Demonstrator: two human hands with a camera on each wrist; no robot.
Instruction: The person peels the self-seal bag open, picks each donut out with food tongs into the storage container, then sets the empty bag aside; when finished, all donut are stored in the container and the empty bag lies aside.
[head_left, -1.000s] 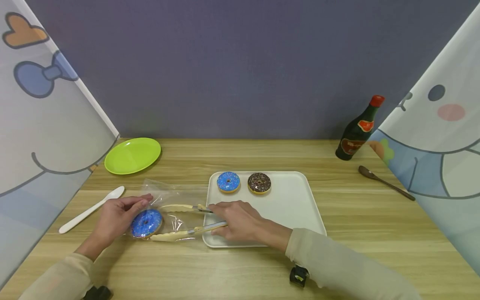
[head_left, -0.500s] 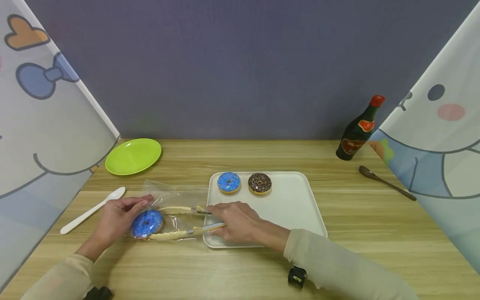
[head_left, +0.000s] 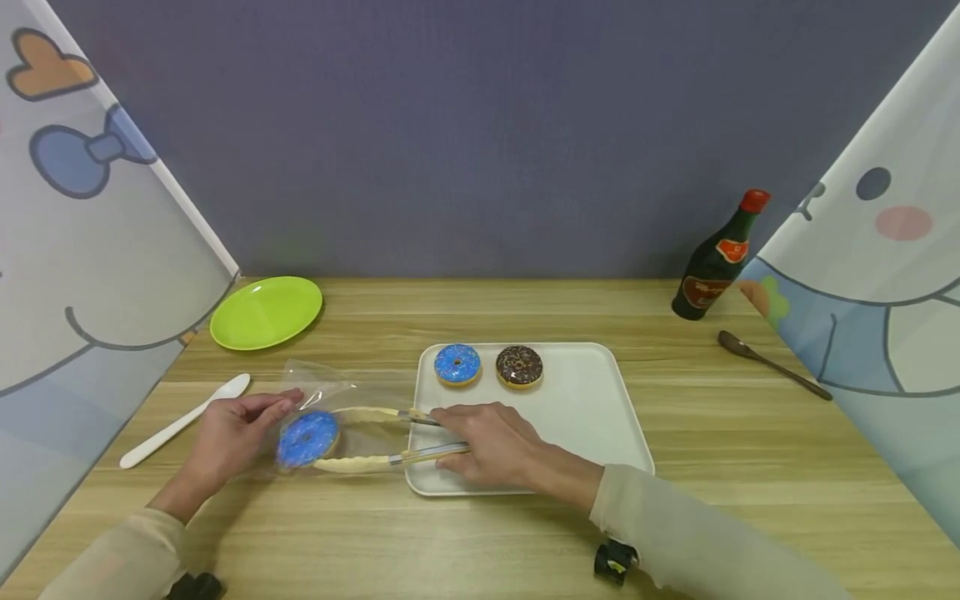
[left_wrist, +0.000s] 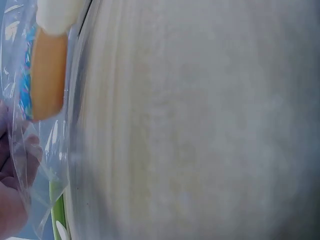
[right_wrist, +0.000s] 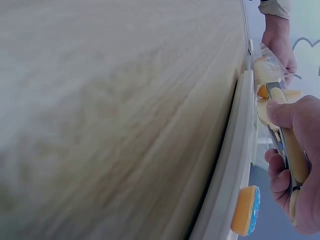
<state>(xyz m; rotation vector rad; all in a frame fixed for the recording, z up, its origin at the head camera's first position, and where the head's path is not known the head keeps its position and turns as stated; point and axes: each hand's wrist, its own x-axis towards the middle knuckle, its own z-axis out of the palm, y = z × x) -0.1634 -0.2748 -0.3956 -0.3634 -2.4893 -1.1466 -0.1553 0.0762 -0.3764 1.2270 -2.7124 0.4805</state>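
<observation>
My left hand [head_left: 232,433] pinches the edge of a clear plastic bag [head_left: 318,375] on the left of the table. In the bag lies a donut [head_left: 309,439] with blue sprinkled icing, its tan side [left_wrist: 48,75] visible in the left wrist view. My right hand [head_left: 491,442] grips a pair of tongs [head_left: 356,464] with cream-coloured tips. Those tips reach into the bag, spread apart at the donut's right side; how firmly they hold it I cannot tell. In the right wrist view, thumb and fingers wrap the tongs' handles [right_wrist: 295,155].
A white tray [head_left: 577,408] lies under my right hand, bearing another blue donut [head_left: 457,364] and a chocolate donut [head_left: 519,367]. Around the table are a green plate [head_left: 266,312], a white spoon [head_left: 183,421], a dark bottle [head_left: 712,267] and a brown wooden spoon [head_left: 772,364].
The tongs and my right hand have shifted a little to the right. The donut in the bag has slid right too, away from my left hand, which stays put.
</observation>
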